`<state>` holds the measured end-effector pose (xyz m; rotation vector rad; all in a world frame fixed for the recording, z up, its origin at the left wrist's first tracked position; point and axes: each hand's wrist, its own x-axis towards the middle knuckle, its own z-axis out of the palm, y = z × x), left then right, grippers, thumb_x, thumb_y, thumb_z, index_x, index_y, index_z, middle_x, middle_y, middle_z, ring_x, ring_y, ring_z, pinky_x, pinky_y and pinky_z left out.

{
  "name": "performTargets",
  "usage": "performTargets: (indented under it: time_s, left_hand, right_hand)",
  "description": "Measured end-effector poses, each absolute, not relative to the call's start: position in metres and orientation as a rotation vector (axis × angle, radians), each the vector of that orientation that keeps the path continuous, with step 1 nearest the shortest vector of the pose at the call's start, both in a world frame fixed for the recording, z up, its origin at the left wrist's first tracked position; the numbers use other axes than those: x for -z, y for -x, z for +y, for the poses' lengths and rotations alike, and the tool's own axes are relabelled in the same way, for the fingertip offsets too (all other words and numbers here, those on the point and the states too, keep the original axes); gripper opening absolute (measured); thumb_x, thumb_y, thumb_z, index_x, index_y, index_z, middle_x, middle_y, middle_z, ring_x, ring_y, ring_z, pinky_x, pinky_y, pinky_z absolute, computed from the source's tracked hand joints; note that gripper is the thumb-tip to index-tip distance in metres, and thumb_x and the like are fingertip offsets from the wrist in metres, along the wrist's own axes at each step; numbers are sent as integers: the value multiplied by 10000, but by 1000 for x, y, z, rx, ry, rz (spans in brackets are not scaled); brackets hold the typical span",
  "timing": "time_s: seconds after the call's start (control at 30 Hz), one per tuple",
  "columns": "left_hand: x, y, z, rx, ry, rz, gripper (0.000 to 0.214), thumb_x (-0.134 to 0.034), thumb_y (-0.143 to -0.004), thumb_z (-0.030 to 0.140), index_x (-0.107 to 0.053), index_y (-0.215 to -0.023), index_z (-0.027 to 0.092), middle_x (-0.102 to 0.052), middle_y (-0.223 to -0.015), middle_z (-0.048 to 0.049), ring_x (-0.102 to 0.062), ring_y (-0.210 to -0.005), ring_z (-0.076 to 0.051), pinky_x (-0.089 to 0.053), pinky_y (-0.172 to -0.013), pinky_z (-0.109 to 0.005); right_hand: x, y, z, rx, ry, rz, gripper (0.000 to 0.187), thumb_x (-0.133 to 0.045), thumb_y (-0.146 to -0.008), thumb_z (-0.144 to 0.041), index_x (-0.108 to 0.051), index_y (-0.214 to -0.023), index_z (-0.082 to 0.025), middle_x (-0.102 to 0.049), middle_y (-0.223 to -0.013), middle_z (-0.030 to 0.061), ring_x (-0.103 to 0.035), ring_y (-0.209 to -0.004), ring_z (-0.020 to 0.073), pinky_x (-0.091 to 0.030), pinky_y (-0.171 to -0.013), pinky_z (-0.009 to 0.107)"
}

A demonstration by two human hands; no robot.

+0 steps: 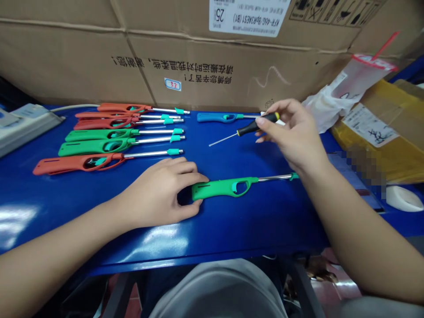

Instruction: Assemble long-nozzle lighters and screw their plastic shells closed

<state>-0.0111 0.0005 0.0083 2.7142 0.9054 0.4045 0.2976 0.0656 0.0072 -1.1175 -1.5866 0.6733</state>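
The green lighter lies on the blue table, directly in front of the seated person, with its metal nozzle directed to the right and the tip partly concealed by the right forearm. Left hand: the grip is partly closed, thumb and index finger set on opposite edges of the handle's butt end, palm clear of it. Right hand: the grip is closed in a pinch on the black-and-yellow handle of a screwdriver. The blade is raised above the table, pointing left and slightly downward, apart from the green lighter. Behind it lies a blue lighter, its nozzle partly hidden from where I stand. To the left, red-orange and green lighters form a row, nozzles directed right. A cardboard box stands along the rear edge.
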Motion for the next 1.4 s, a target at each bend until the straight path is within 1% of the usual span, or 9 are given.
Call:
performTargets:
  time_s: [0.17, 0.37, 0.57, 0.7, 0.8, 0.93, 1.1, 1.27, 1.4]
  left_hand:
    - [-8, 12, 0, -346, -2832, 910, 348, -644, -913, 362, -744, -1216, 223, -737, -1096, -75, -690, -963, -277, -518, -911, -458]
    - [3, 7, -3, -396, -2794, 892, 399, -623, -1017, 450, -694, -1333, 217, -713, -1201, -103, -670, -1047, -272, -534, -895, -406]
    - [5, 11, 2, -428, -2742, 845, 331, -570, -1061, 350, -699, -1318, 187, -710, -1194, -116, -673, -1048, -256, -557, -916, -390]
    - [-2, 21, 13, -429, -2746, 781, 367, -494, -1089, 327, -675, -1365, 165, -706, -1194, -127, -680, -1067, -259, -549, -967, -403]
    - [-6, 29, 23, -403, -2769, 791, 384, -464, -1100, 336, -666, -1381, 169, -700, -1200, -130, -681, -1079, -261, -549, -973, -398]
    - [-5, 35, 29, -390, -2802, 837, 408, -411, -1112, 341, -660, -1384, 166, -697, -1206, -136, -678, -1102, -270, -554, -991, -411]
    - [-4, 35, 30, -399, -2715, 868, 432, -337, -1110, 280, -601, -1426, 152, -693, -1276, -140, -685, -1152, -252, -559, -1010, -391]
    - [-5, 33, 32, -489, -2573, 940, 408, -381, -1104, 338, -646, -1361, 164, -728, -1237, -114, -716, -1095, -228, -563, -979, -339]
    - [-7, 30, 32, -664, -2483, 958, 335, -617, -1023, 476, -764, -1129, 195, -779, -1007, -35, -726, -871, -179, -548, -814, -258]
  right_hand:
    - [7, -300, 72, -902, 1356, -1702, 261, -792, -815, -338, -673, -1022, -235, -750, -983, 47, -748, -835, 234, -657, -843, 466]
    - [5, -300, 69, -462, 1302, -2314, 223, -671, -910, -313, -770, -1089, -226, -755, -1143, 103, -667, -1129, 306, -501, -1063, 506]
    - [-7, -303, 64, -369, 1269, -2324, 302, -636, -946, -380, -722, -1189, -221, -683, -1218, 134, -654, -1124, 299, -509, -1022, 469]
    - [-39, -313, 50, -212, 1444, -2415, 273, -558, -972, -430, -693, -989, -194, -703, -1053, 141, -648, -1009, 311, -502, -908, 455]
    - [-59, -323, 39, -505, 1739, -2616, 359, -543, -954, -544, -698, -903, -224, -730, -965, 104, -652, -837, 283, -493, -774, 426]
    - [-63, -328, 36, -756, 1887, -2689, 409, -801, -723, -525, -703, -1001, -241, -733, -1078, 79, -661, -905, 278, -501, -768, 382]
    - [-57, -327, 39, -836, 1845, -2651, 201, -637, -870, -410, -678, -888, -214, -742, -957, 72, -633, -822, 227, -475, -743, 354]
    - [-55, -335, 40, -981, 1659, -2643, 264, -619, -904, -451, -698, -879, -201, -759, -929, 64, -650, -833, 222, -469, -734, 336]
    - [-55, -335, 39, -1192, 1585, -2567, 304, -704, -875, -498, -742, -925, -201, -790, -931, 57, -697, -852, 221, -490, -729, 314]
